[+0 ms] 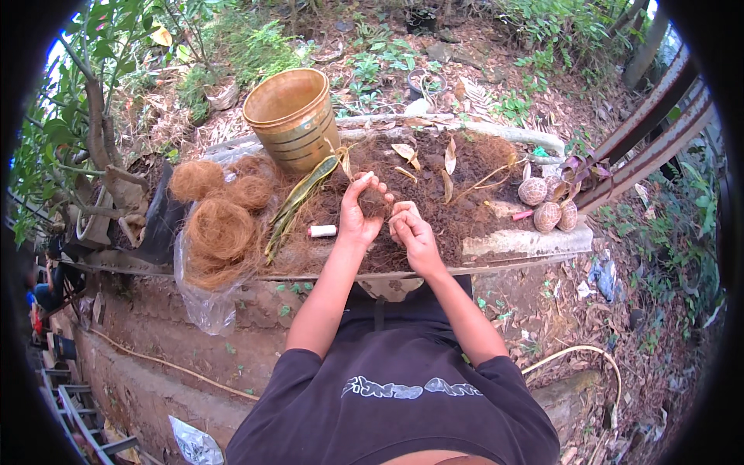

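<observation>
Dark brown clump [375,204] sits in the curled fingers of our left hand [359,217], above the loose soil [446,236]. Our right hand [412,237] is close beside it, fingers bent inward; we cannot tell whether they pinch anything. We judge the clump light, soft and crumbly, with little risk of slipping but some of breaking up. We should support it from below and around its sides, pressing evenly. A white spool [322,231] lies left of our left hand, near the fibre bundles [221,230].
</observation>
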Demonstrator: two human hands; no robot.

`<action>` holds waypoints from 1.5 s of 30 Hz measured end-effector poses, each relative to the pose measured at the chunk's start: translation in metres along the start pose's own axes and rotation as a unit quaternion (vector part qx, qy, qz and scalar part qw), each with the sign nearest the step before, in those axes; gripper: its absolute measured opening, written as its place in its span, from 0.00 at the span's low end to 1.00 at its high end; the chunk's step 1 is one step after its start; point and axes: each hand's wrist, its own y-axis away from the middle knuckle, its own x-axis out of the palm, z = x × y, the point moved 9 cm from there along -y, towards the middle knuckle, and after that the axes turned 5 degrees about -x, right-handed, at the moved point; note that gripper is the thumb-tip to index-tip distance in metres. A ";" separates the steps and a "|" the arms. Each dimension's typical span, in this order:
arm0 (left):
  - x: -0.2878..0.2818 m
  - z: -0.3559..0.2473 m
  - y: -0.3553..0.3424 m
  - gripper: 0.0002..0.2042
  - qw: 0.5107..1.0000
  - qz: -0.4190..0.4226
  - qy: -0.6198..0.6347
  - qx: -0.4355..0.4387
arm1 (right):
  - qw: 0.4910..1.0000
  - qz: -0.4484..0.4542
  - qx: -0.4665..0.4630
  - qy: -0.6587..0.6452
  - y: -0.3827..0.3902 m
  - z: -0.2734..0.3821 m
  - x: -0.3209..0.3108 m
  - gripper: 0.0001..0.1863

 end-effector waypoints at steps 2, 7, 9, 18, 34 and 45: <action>-0.004 -0.001 0.002 0.04 0.999 -0.037 -0.016 0.020 | 0.998 -0.021 -0.035 -0.038 0.002 0.004 0.004 0.13; -0.022 -0.001 0.006 0.07 0.986 -0.152 -0.038 0.050 | 0.973 -0.054 0.022 -0.222 0.005 -0.009 0.018 0.14; -0.020 -0.010 0.011 0.08 0.979 -0.172 -0.069 0.091 | 0.975 -0.059 0.051 -0.209 0.006 -0.018 0.018 0.15; -0.021 -0.007 0.018 0.11 0.966 -0.207 -0.097 0.123 | 0.996 0.071 0.025 0.044 0.020 0.018 0.026 0.15; 0.011 -0.012 0.024 0.09 0.964 -0.070 -0.249 0.054 | 0.912 0.105 -0.116 0.379 -0.025 0.051 0.015 0.07; 0.008 -0.002 0.024 0.10 0.991 0.041 -0.112 -0.067 | 0.982 0.008 0.079 -0.169 -0.013 -0.008 0.011 0.13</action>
